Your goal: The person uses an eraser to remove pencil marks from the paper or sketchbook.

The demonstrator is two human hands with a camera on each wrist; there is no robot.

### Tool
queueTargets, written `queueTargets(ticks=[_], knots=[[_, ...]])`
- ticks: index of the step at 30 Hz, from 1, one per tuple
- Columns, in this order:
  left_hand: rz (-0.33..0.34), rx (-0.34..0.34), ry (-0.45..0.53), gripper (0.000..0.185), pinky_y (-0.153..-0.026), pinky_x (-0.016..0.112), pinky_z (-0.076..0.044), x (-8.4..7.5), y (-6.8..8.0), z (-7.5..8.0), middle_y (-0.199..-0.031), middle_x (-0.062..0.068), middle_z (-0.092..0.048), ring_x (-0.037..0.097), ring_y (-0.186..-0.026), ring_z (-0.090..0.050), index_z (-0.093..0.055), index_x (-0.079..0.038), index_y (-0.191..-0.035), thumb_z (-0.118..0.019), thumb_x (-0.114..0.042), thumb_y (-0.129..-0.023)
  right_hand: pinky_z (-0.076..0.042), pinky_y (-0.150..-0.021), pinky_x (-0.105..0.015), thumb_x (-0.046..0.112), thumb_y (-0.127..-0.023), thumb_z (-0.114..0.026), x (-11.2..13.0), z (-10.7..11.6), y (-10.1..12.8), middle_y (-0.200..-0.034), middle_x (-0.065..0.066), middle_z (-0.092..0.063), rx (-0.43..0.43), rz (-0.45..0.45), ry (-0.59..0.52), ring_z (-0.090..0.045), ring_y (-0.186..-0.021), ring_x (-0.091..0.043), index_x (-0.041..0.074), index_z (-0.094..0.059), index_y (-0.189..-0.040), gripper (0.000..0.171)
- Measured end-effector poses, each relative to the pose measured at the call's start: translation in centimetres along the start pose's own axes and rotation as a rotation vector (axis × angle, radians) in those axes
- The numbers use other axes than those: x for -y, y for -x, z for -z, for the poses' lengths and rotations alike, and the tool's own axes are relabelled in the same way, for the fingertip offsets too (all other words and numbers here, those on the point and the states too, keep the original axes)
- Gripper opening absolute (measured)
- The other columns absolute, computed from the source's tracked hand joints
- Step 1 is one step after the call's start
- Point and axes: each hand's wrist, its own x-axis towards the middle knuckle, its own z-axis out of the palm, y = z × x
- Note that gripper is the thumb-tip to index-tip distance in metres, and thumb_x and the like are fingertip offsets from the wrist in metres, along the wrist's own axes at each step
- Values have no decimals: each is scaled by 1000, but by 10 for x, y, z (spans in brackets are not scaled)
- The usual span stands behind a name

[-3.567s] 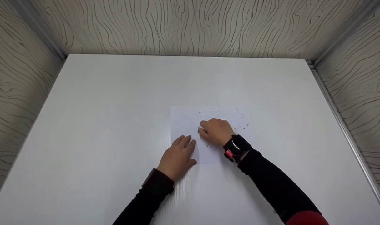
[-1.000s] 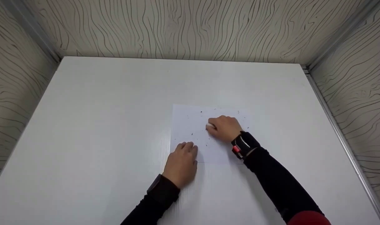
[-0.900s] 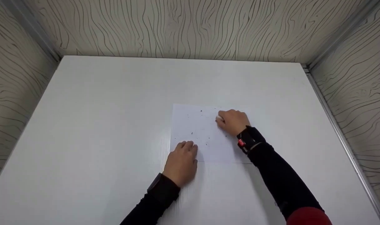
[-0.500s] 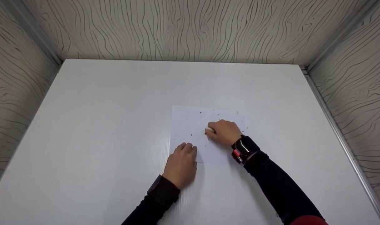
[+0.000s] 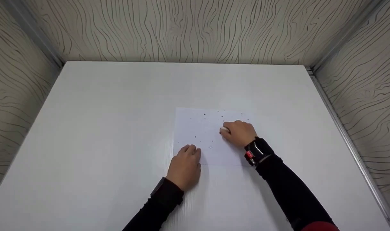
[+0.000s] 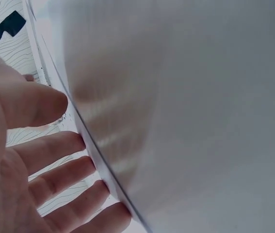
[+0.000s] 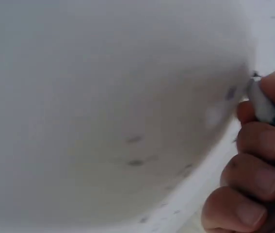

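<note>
A white sheet of paper [image 5: 186,128] lies on the table, with small dark eraser crumbs [image 5: 195,137] scattered over it. Between thumb and curled fingers, my right hand [image 5: 240,133] pinches a white eraser [image 7: 263,104] with a dark end; its tip is right at the paper in the right wrist view. More dark crumbs [image 7: 135,163] show near that tip. My left hand [image 5: 184,168] rests on the sheet's near left part, fingertips on the paper and thumb alongside. In the left wrist view the fingers [image 6: 62,177] of this hand extend to the paper surface, holding nothing.
The white table [image 5: 111,128] spreads wide around the sheet. Wood-patterned panels [image 5: 182,30] enclose it at the back and both sides. A metal rail [image 5: 345,141] runs along the right edge.
Across the frames my right hand shifts back and forth over the sheet with the eraser, most recently to the right. My left hand has slid nearer since the oldest frame, its fingers now closer together.
</note>
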Motion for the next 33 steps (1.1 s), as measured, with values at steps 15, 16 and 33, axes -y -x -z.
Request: queueTargets(ticks=[15, 16, 33], knots=[[22, 6, 1, 36, -94, 44, -64, 2, -2, 2, -122, 13, -72, 32, -125, -68, -73, -1, -129, -74, -13, -95, -37, -53, -30, 20, -100, -64, -15, 0, 14, -63, -1, -51, -92, -33, 107, -47, -59, -18, 12, -51, -70, 33], [21, 9, 0, 36, -94, 44, -64, 2, -2, 2, -122, 13, -72, 32, -125, -68, -73, -1, -129, -74, -13, -95, -36, -53, -30, 20, -99, -64, -19, 1, 15, -62, -1, -50, -104, -41, 111, -46, -59, -18, 12, -49, -70, 34], [-11, -37, 8, 33, -89, 43, -65, -3, 2, 1, -120, 13, -72, 32, -122, -70, -74, 1, -125, -74, -9, -94, -35, -64, -31, 29, -111, -49, -33, 19, 29, -68, 2, -34, 56, -89, -129, -43, -66, -18, 11, -50, -84, 32]])
